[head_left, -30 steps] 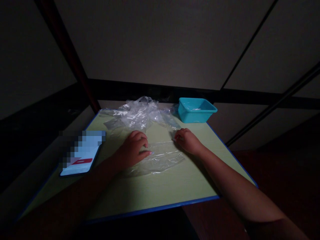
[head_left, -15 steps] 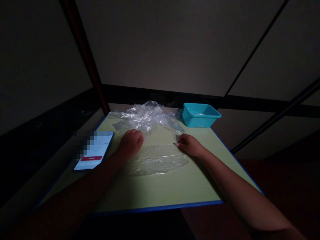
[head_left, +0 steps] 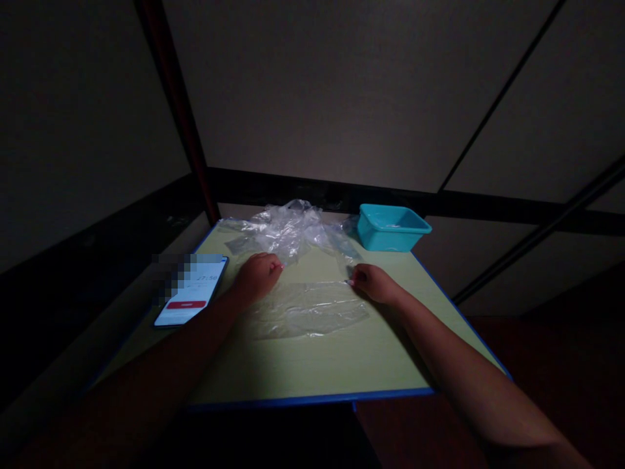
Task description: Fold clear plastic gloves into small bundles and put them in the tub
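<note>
Film (head_left: 317, 316), clear and thin, lying flat in the middle of the desk (head_left: 312, 371), with long wrinkles and bright glints along the near edge. Super hard to trace on the left, with the outline melting into shadow below the left hand (head_left: 258, 275). Single layer or flattened bag? Can't tell from this angle.

Left hand: fingers curled in, tips tucked close to the thumb, near the film's far left corner. Can't say if pinching plastic or just bunched, with the back of the hand blocking most of the view. Right hand (head_left: 375, 283): thumb and fingertips together at the film's far right corner, pinching the edge. Left forearm (head_left: 195, 352) almost lost in the dark, right forearm (head_left: 459, 355) running off the bottom of the view.

Beyond the hands, a heap of crumpled plastic (head_left: 288, 228), shiny and see-through, all sharp folds and milky patches, with one strip trailing toward the right hand. Impossible to count pieces in there.

Back right, a turquoise bin (head_left: 393, 241): smooth walls, rounded rim, narrower base. Some pale glint inside, too small to make out.

Over on the left, a phone (head_left: 195, 290) with a lit screen, red bar near the bottom, upper left pixelated, digits barely readable. Behind everything, a wall (head_left: 332, 91) of flat panels with dark seams, mostly sunk in gloom.
</note>
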`<state>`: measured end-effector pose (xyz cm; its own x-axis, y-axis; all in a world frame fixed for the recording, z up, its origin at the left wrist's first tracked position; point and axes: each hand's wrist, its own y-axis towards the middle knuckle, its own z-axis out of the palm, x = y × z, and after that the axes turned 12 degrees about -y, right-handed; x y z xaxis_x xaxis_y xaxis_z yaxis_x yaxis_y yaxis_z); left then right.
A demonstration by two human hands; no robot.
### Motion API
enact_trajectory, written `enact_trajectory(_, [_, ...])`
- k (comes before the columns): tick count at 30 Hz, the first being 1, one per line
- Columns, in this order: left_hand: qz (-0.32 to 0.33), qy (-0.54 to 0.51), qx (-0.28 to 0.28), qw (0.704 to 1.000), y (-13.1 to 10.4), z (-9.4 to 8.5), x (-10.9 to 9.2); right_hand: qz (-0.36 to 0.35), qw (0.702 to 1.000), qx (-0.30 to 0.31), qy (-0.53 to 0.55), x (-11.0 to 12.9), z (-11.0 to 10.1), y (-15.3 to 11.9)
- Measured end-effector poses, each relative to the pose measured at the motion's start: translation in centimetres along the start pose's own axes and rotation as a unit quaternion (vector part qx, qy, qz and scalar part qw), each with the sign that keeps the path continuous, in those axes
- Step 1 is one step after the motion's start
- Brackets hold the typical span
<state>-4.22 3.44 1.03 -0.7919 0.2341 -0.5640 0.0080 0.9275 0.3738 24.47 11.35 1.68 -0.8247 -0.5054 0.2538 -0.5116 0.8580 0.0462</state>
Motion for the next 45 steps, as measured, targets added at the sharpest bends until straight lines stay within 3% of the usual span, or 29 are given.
enact_trajectory(7, [0.033, -0.015, 0.028, 0.999, -0.3, 0.7, 0.0, -0.010, 1.000, -0.009, 0.002, -0.3, 0.4, 0.1])
enact_trajectory(16, [0.051, -0.004, 0.023, 0.998, -0.6, 0.5, -0.3, -0.007, 1.000, -0.015, -0.022, -0.5, 0.3, 0.1])
enact_trajectory(23, [0.013, 0.017, -0.093, 0.995, 0.0, -0.3, -0.6, 0.011, 0.999, -0.010, -0.039, -0.4, -0.1, -0.1])
enact_trajectory(27, [-0.005, 0.039, -0.122, 0.992, 0.2, -0.9, -0.5, 0.010, 0.999, -0.010, -0.042, -0.4, -0.1, -0.1])
enact_trajectory(34, [-0.068, 0.014, -0.057, 0.996, 0.0, -0.2, 0.2, 0.005, 0.999, -0.016, -0.044, -0.7, 0.0, 0.0])
enact_trajectory(45, [-0.054, 0.142, 0.045, 0.987, -1.0, -0.2, -1.1, 0.016, 0.999, 0.001, -0.041, -0.2, -0.5, -0.4])
